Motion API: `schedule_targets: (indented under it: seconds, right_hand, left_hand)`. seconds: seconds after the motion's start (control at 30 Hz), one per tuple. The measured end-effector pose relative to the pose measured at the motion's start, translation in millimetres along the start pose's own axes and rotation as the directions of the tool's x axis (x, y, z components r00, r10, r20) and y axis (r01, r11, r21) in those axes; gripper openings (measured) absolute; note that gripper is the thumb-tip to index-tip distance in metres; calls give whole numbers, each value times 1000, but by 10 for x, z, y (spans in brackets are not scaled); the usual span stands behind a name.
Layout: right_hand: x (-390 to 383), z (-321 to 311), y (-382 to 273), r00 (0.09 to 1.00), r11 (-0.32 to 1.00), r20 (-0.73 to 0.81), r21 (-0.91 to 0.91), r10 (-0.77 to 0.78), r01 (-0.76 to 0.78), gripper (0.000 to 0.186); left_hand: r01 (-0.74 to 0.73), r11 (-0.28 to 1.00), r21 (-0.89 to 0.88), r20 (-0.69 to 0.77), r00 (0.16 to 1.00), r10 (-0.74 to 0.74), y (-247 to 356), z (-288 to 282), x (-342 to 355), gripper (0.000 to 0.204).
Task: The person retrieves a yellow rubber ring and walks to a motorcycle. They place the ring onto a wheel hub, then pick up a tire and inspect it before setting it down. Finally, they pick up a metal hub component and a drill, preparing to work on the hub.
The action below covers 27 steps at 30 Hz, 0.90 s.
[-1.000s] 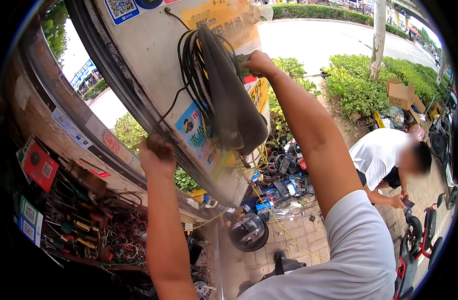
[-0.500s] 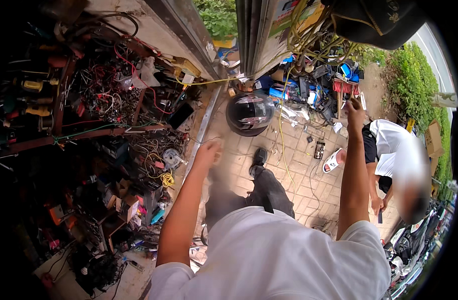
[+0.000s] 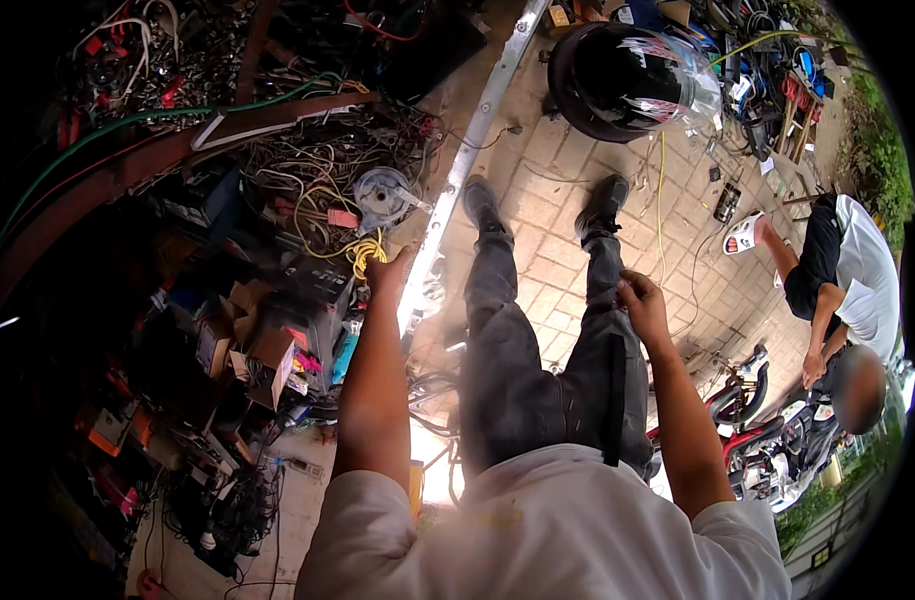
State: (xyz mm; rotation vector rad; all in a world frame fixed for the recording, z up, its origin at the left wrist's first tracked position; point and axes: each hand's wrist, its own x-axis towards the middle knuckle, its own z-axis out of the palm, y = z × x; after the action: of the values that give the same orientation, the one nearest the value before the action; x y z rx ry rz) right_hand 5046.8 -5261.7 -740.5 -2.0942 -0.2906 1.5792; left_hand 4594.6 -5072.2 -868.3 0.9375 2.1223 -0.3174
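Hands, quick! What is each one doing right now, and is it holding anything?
Left hand: reaching toward the yellow wire coil; whether it has a grip on anything cannot be told.
Right hand: fingers curled by the grey trouser leg; nothing clearly held.

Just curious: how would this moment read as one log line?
left hand: empty, by yellow coiled cable | right hand: empty, above grey trouser leg | black helmet: on paving

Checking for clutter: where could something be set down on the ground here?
Bare brick paving lies between the person's shoes and ahead of them toward the black helmet. Left of the metal rail, wires and boxes crowd everything; tools litter the paving by the crouching person.
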Motion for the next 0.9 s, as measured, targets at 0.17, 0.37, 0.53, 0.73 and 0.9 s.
schedule_targets:
  seconds: [0.17, 0.37, 0.53, 0.73, 0.9]
  right_hand:
    - [-264, 555, 420, 992, 993, 84, -70, 99, -94, 36]
    - [-259, 713, 632, 971, 973, 101, -97, 218, -208, 36]
    - [-178, 765, 448, 985, 988, 85, -46, 153, -149, 38]
    - [-223, 367, 510, 997, 987, 38, -152, 66, -60, 37]
    - [-304, 83, 345, 995, 987, 68, -148, 69, -58, 35]
  left_hand:
    - [-36, 969, 244, -141, 987, 72, 470, 321, 698, 146]
    - [205, 979, 8, -237, 951, -198, 830, 818, 596, 155]
    - [240, 937, -253, -201, 935, -294, 715, 1038, 671, 152]
    - [285, 958, -32, -281, 917, -282, 802, 921, 688, 145]
    - [-122, 874, -470, -338, 940, -51, 279, 400, 828, 104]
